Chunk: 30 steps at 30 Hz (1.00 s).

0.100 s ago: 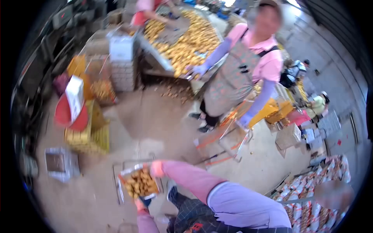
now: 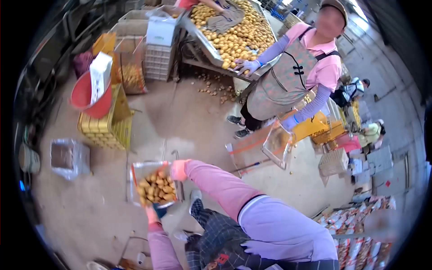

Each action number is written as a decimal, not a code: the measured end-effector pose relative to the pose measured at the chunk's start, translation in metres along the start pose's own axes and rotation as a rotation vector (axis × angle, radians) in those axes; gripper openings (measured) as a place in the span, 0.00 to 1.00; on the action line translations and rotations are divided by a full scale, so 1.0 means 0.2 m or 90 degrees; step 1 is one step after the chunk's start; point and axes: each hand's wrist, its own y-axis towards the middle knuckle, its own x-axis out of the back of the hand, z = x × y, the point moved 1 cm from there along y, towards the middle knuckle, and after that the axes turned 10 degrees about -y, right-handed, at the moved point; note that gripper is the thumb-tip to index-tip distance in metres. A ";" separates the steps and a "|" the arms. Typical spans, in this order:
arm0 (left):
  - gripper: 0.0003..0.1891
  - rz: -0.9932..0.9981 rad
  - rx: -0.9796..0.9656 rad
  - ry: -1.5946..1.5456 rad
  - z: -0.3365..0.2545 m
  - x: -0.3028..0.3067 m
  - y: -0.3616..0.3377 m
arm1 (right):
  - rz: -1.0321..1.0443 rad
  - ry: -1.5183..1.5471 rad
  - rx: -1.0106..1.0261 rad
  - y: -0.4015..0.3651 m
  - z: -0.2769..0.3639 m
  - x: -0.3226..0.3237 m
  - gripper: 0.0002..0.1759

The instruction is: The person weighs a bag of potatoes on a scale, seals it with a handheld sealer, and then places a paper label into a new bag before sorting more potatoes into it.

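Observation:
An open-topped sack of potatoes (image 2: 156, 186), with an orange stripe and a pale rim, stands in a thin metal frame on the floor. My right hand (image 2: 180, 170), in a pinkish-orange glove, is closed on the upper right corner of its rim. At the near edge my left hand (image 2: 152, 213), gloved alike, grips the rim, its fingers partly hidden. A dark blue patch (image 2: 161, 210) shows beside that hand. Potatoes fill the visible part of the sack's mouth.
A co-worker (image 2: 294, 74) stands ahead, one hand on the potato-covered sorting table (image 2: 211, 53), the other at a framed mesh sack (image 2: 254, 148). Left are a red bucket (image 2: 92, 96) on yellow crates (image 2: 104, 130) and a plastic-lined box (image 2: 68, 157). Filled sacks (image 2: 355, 225) lie lower right.
My view has tilted down and turned slightly, so most of the scene sits higher in the picture. Both hands stay on the sack's rim.

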 end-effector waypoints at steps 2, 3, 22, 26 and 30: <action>0.33 0.057 -0.110 0.030 -0.31 -0.11 -0.13 | -0.066 -0.063 0.010 0.10 0.02 0.15 0.05; 0.31 -0.022 -0.038 0.164 -0.36 0.18 -0.15 | -0.118 -0.029 0.021 0.14 0.17 0.20 0.05; 0.16 -0.462 -0.205 0.265 -0.15 0.24 -0.49 | 0.441 0.009 -0.207 -0.14 -0.54 0.47 0.32; 0.15 -0.511 -0.208 0.426 -0.07 0.06 -0.41 | 0.165 0.639 -0.463 0.78 -0.35 0.94 0.27; 0.15 -0.551 -0.236 0.322 -0.06 0.11 -0.50 | 0.537 0.615 -0.369 1.32 -0.14 0.63 0.20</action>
